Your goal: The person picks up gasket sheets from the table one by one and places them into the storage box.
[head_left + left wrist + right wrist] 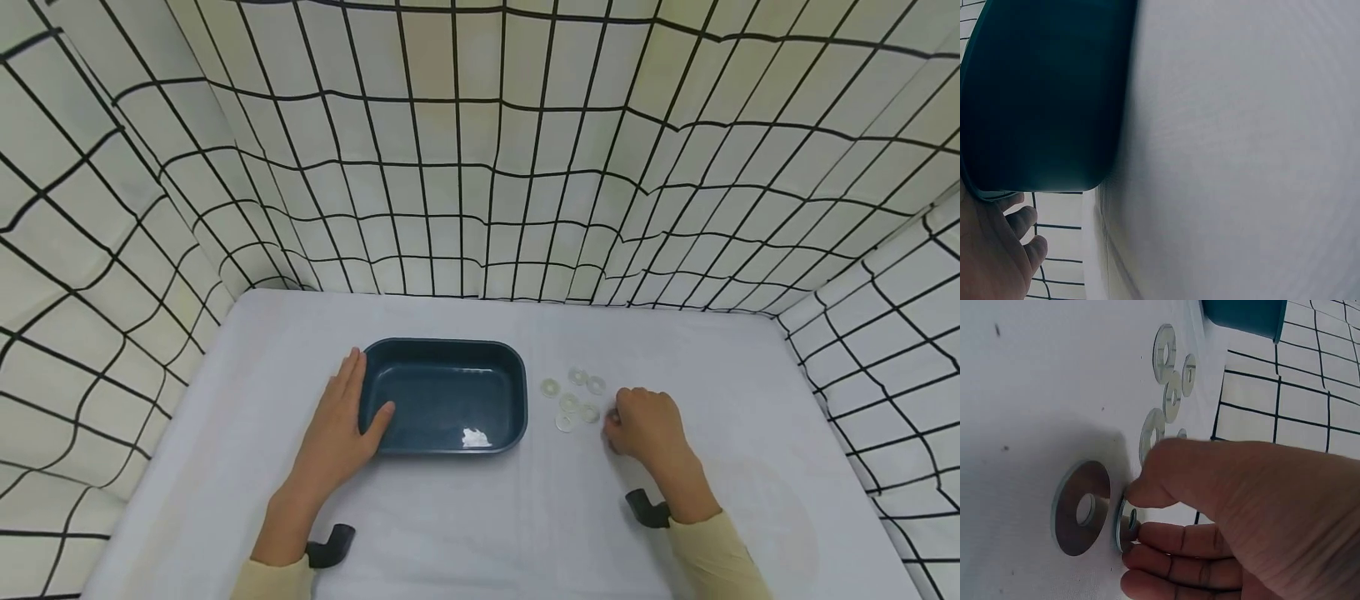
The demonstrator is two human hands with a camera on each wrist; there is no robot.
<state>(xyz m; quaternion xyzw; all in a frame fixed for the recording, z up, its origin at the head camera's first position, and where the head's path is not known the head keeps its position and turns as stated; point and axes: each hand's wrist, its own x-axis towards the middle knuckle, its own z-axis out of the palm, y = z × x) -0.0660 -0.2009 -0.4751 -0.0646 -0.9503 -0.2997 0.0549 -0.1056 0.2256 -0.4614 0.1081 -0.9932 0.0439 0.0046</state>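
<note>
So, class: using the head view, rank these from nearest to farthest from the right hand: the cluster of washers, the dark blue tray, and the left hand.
1. The washers, on the white table just left of the right hand.
2. The dark blue tray, further left, mid-table.
3. The left hand, resting against the tray's far left wall.
</note>
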